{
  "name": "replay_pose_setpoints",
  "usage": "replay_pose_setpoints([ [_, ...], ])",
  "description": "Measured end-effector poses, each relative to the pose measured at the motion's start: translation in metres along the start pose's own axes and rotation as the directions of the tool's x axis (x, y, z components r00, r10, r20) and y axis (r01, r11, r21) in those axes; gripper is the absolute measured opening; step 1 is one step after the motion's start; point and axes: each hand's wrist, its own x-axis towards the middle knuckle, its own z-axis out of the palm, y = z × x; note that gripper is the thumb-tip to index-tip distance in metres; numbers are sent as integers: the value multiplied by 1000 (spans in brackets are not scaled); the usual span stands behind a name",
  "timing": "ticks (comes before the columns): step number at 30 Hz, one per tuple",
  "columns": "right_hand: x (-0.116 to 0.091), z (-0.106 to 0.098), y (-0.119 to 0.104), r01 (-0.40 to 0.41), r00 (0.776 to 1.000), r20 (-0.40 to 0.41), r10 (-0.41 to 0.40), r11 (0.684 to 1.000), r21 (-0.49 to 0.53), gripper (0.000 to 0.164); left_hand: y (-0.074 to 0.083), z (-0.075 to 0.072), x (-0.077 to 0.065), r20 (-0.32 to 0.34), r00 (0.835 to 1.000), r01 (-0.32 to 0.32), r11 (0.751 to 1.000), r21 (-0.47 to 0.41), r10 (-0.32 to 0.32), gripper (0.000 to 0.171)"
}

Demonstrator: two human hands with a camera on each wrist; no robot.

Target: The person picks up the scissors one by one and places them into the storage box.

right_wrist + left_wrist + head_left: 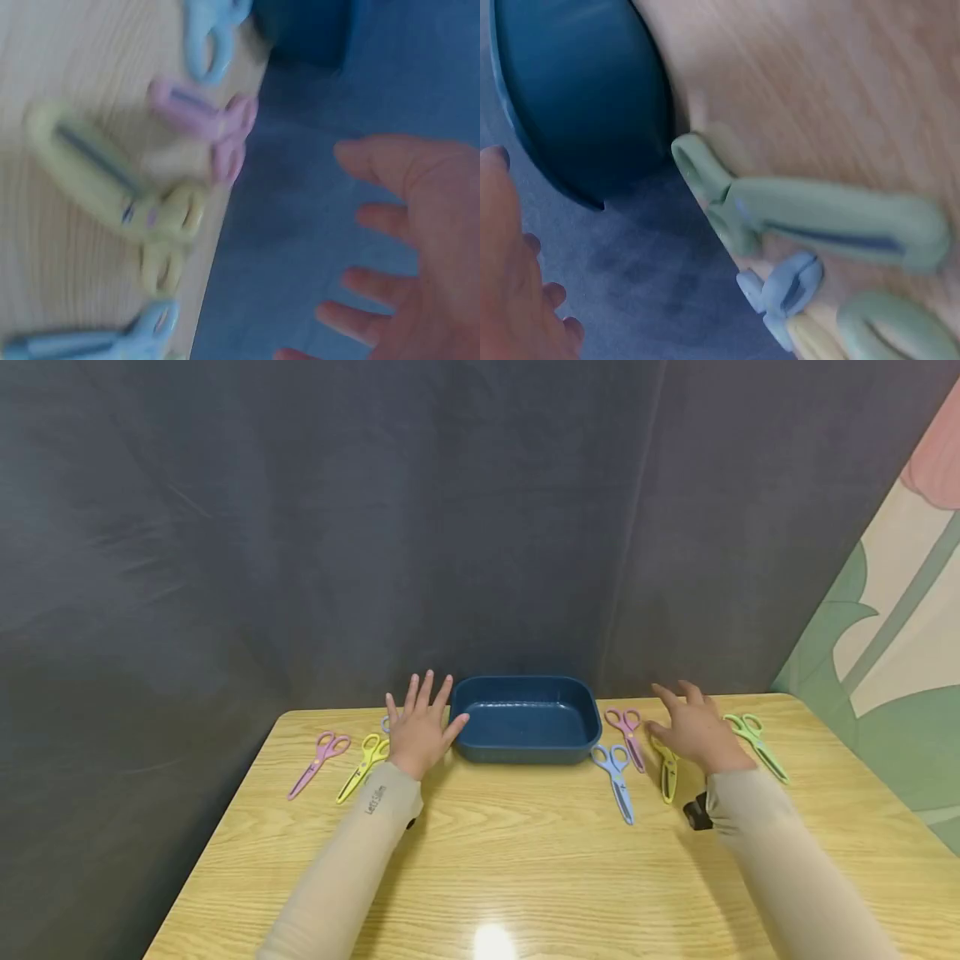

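My left hand (pixel 420 731), fingers spread, hovers just left of a dark blue bin (pixel 525 755). Partly hidden beneath it are blue scissors (pixel 386 724), and green scissors (pixel 825 210) show below it in the left wrist view. Yellow scissors (pixel 363 767) and pink scissors (pixel 318 765) lie further left. On the other side my right hand (pixel 697 732) is held over yellow scissors (pixel 668 777), its fingers apart and holding nothing. Between it and the bin are pink scissors (pixel 632 745) and blue scissors (pixel 619 785). Green scissors (pixel 763 750) lie to its right.
The wooden table (pixel 480 860) ends right behind the bin, against a dark curtain (pixel 480 527). A wall with a painted flower (pixel 892 635) rises on the right. Both forearms reach in over the table from the front.
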Motion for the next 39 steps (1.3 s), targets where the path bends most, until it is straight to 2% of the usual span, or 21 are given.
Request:
replay_pose_setpoints([
  [5,-5,7,-16,31,999,-39,-29,998,52,70,9,3,-4,19,1000,-24,999,-35,25,78],
  [12,-19,15,-32,32,998,-57,-27,996,87,67,25,3,-12,131,990,-40,999,-22,43,85],
  [20,-37,25,-39,12,1000,4,-13,986,167,59,32,9,-18,190,980,-55,998,-18,57,91],
  [29,-45,34,-44,11,1000,13,-13,983,181,56,35,11,-21,183,982,-38,999,-19,41,96],
  [35,-44,34,-49,33,999,31,-40,978,206,54,36,12,-25,181,984,-3,1000,-19,6,96],
  [39,-42,33,-52,-22,996,92,2,976,217,52,36,11,-27,162,987,7,998,-60,3,95],
])
